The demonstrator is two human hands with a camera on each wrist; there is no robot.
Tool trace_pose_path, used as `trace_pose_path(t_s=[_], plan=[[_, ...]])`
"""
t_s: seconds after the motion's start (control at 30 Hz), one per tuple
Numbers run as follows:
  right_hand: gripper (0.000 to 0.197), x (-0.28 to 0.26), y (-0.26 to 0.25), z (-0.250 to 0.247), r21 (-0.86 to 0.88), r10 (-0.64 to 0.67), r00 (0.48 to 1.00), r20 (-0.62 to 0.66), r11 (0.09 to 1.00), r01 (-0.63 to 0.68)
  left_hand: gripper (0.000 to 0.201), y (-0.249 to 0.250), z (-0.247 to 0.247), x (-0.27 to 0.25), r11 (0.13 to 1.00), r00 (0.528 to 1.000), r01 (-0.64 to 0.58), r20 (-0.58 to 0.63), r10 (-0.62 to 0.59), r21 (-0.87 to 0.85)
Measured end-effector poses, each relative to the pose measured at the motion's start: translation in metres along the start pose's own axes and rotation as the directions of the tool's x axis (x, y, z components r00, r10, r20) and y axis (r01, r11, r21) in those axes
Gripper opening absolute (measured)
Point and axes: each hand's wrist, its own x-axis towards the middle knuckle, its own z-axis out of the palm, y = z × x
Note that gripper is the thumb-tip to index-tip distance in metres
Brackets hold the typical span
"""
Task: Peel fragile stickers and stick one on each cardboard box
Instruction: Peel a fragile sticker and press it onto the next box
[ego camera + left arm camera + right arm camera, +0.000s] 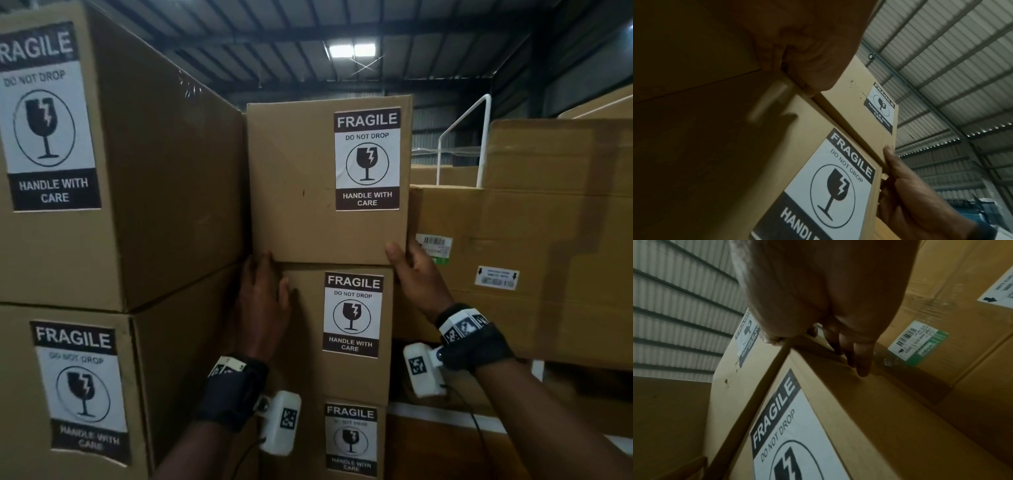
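Three brown cardboard boxes are stacked in the middle of the head view. The top box (pixel 301 185) carries a fragile sticker (pixel 367 158). So do the middle box (pixel 308 342), with its sticker (pixel 352 315), and the bottom box (pixel 350 440). My left hand (pixel 263 301) wraps the stack's left edge at the seam under the top box, thumb on the middle box's front. My right hand (pixel 414 270) grips the top box's lower right corner, thumb on the front and fingers (pixel 861 356) along the side. No loose sticker is in view.
Two large stickered boxes (pixel 137 171) stand tight against the stack's left side. Big taped boxes (pixel 513 274) with a barcode label (pixel 434 248) crowd the right. A white metal rail (pixel 462 137) rises behind them, under the warehouse roof.
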Motion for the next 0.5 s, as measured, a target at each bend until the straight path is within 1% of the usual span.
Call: trace_pose_path(t_s=[0.1,0.2,0.33,0.5], plan=[[0.055,0.000,0.004,0.003,0.030,0.016,1.000,-0.004,0.999,-0.016,0.065,-0.006,0.004,-0.002,0.998,0.999,0.011,0.047,-0.008,-0.059],[0.056,-0.001,0.004,0.008,0.035,0.017,1.000,-0.004,0.999,-0.017,0.068,-0.009,0.007,0.001,0.996,0.998,0.035,0.056,-0.030,-0.082],[0.053,-0.002,0.005,0.010,0.033,0.012,1.000,0.012,0.999,-0.013,0.070,-0.006,0.009,0.007,0.994,0.991,0.095,0.100,-0.089,-0.056],[0.047,-0.008,0.004,0.009,-0.001,0.018,0.999,0.032,1.000,-0.018,0.069,0.000,0.001,0.011,0.989,0.978,0.140,0.160,-0.132,-0.042]])
